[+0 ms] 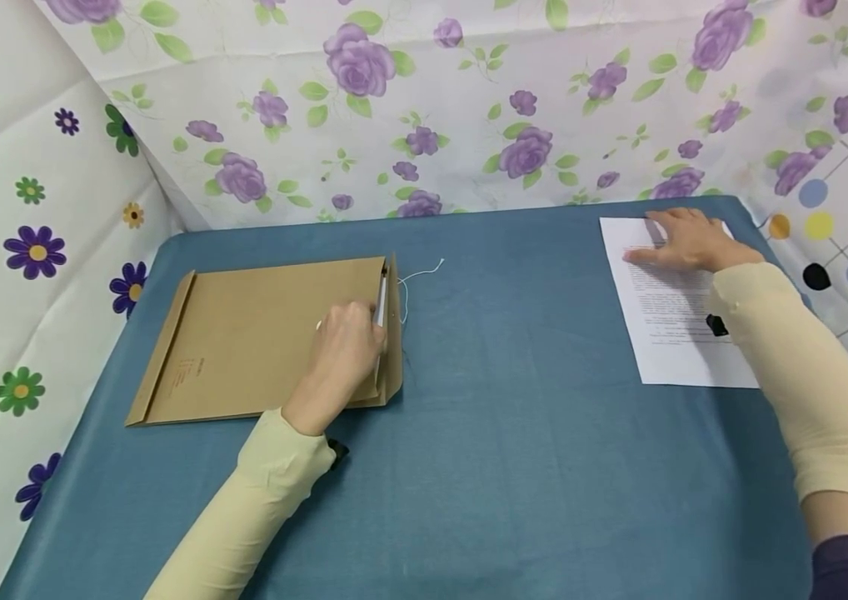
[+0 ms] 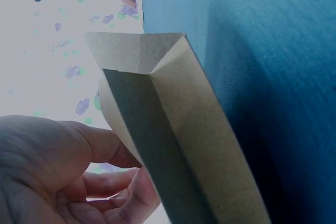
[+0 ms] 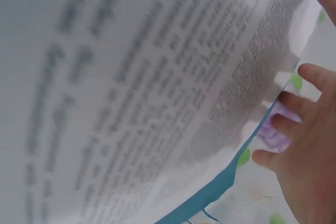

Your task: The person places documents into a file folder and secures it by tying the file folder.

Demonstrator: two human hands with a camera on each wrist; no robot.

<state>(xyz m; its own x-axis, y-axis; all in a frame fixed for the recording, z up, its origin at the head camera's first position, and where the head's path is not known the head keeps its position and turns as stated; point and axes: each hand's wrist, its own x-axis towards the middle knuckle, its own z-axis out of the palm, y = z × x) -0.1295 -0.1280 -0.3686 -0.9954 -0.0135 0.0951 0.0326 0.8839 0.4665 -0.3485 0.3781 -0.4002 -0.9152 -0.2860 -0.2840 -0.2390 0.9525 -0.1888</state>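
A brown kraft paper file envelope (image 1: 251, 342) lies on the left half of the table, its mouth facing right. My left hand (image 1: 341, 354) grips the upper panel at that mouth, fingers curled over the edge. In the left wrist view the envelope's mouth (image 2: 202, 140) gapes, with thumb and fingers pinching one side. White shows along the mouth in the head view. At the far right, my right hand (image 1: 694, 237) lies over the far part of a printed white sheet (image 1: 664, 362). Its fingers are spread near the sheet's far edge in the right wrist view.
A blue cloth (image 1: 514, 433) covers the table. Thin white string (image 1: 424, 272) trails from the envelope's right end. A floral curtain (image 1: 454, 108) hangs along the back, and patterned sheets border both sides.
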